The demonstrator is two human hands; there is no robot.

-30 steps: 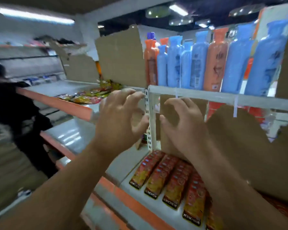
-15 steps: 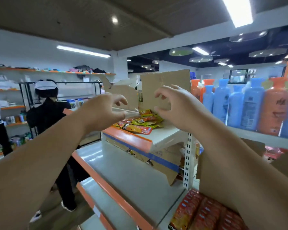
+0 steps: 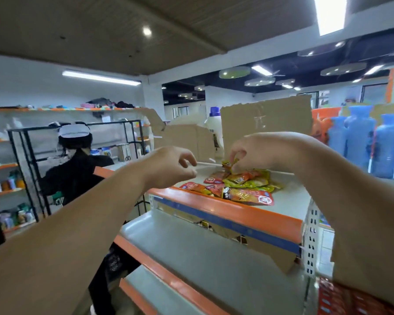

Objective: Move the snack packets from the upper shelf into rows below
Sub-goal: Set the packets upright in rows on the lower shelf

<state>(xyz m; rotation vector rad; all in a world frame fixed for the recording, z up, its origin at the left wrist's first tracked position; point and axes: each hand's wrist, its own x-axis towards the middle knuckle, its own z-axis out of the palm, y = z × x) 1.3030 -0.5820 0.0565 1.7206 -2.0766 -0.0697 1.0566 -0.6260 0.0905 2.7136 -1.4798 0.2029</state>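
Yellow packet (image 3: 229, 165) pinched in your right grip (image 3: 255, 153) atop the snack packets (image 3: 241, 186) on the upper shelf (image 3: 290, 200); left grip (image 3: 168, 167) hovers loosely curled, empty. Lift clear, then gather more.

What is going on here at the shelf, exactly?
A person reaches with both hands to a pile of snack packets on the upper shelf. The right hand pinches one packet at the far edge of the pile; the left hand hovers beside it, holding nothing. Red packets already lie in rows lower down.
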